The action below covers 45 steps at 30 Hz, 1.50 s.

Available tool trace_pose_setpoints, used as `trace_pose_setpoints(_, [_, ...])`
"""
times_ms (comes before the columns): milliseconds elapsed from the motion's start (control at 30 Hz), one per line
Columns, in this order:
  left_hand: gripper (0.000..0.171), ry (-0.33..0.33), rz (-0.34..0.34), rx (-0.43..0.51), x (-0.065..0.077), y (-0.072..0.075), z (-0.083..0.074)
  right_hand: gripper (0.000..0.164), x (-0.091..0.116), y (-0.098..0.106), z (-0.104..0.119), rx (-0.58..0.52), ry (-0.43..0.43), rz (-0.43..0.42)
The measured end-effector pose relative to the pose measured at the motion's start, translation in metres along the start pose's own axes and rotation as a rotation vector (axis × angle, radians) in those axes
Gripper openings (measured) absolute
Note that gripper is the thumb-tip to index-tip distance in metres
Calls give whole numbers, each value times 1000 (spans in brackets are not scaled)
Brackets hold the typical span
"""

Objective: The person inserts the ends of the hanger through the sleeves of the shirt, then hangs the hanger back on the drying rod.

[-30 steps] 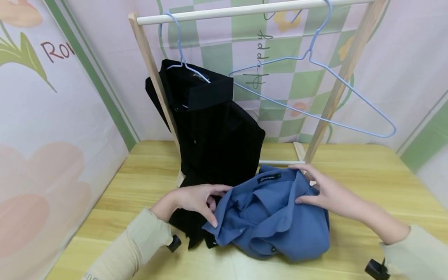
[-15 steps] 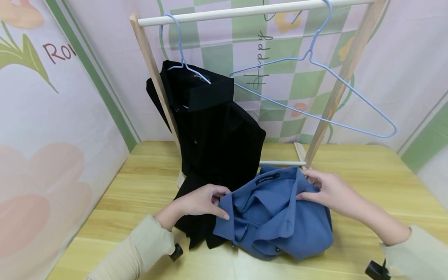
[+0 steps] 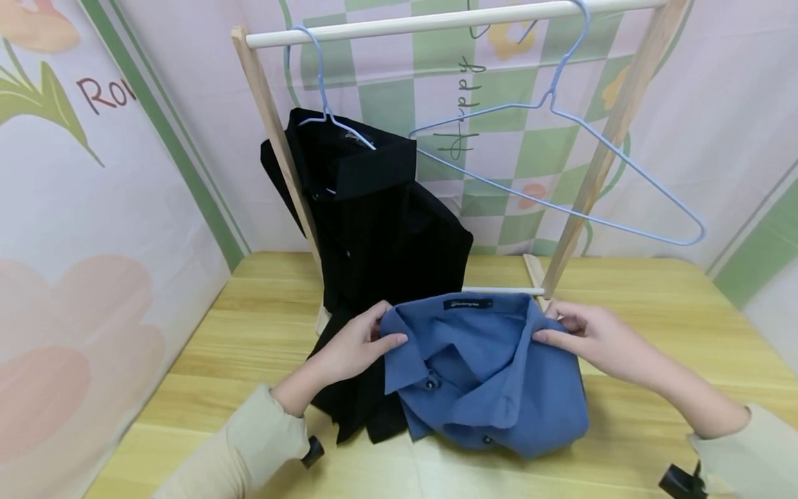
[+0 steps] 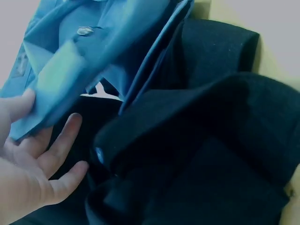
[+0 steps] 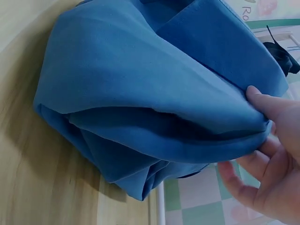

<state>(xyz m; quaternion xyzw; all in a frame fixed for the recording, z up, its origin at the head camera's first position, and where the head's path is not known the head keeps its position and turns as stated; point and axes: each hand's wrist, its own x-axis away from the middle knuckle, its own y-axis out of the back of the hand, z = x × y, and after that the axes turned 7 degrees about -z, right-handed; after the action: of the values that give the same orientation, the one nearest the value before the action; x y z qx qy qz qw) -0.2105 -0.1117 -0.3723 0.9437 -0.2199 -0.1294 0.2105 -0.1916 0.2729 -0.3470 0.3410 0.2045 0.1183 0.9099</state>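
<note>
A blue collared shirt (image 3: 548, 395) is bunched up at the front of the table, its neck opening facing me and a dark label at the back of the collar. My left hand (image 3: 358, 346) pinches the left side of the collar between thumb and fingers. At the right side of the neck, my right hand (image 3: 592, 339) pinches the cloth by the shoulder. In the left wrist view the blue collar (image 4: 61, 89) lies between the thumb and index finger, the other fingers spread. The right wrist view has the thumb on top of the blue cloth (image 5: 140, 75), fingers beneath.
A wooden rack (image 3: 399, 28) stands behind the shirt on the wooden table (image 3: 654, 305). On its left a black shirt (image 3: 386, 235) hangs from a blue hanger, its hem on the table. A bare blue wire hanger (image 3: 561, 208) hangs at the right.
My left hand has moved up along the collar, lifting its left side and spreading the neck opening. My right hand has shifted slightly right, staying at the right side of the shirt.
</note>
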Motion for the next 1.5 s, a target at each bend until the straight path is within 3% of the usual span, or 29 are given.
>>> trace_pose_setpoints(133, [20,-39,-70,-48,3,0,-8,16,-1,3,2,-63,-27,-3])
trace_pose_setpoints(267, [24,-64,-81,43,5,1,-16,15,-3,9,6,-114,-65,6])
trace_pose_setpoints(467, [24,-85,-121,140,10,7,-27,15,-5,24,10,-224,-93,89])
trace_pose_setpoints(633, [19,-73,-97,196,16,16,-39,21,-8,35,11,-404,-81,229])
trace_pose_setpoints(733, [15,-64,-83,204,17,24,-47,25,-9,38,15,-447,-87,233])
trace_pose_setpoints(867, [15,-37,-81,155,13,34,-51,17,-11,33,20,-292,-125,87])
trace_pose_setpoints(1000, [15,31,-69,109,6,36,-36,11,-13,14,7,-22,-18,-61])
trace_pose_setpoints(1100, [16,63,-32,99,3,34,-20,14,-15,-5,-9,79,85,-88])
trace_pose_setpoints(1267, [33,72,93,169,2,35,-1,9,-13,-25,-25,76,47,-25])
trace_pose_setpoints(1367, [45,75,188,265,4,38,5,21,-10,-25,-25,43,20,-17])
trace_pose_setpoints(1433, [49,74,251,320,6,40,8,32,-7,-23,-22,27,67,-52])
trace_pose_setpoints(1500, [52,69,312,361,8,43,9,38,-4,-20,-18,36,174,-102])
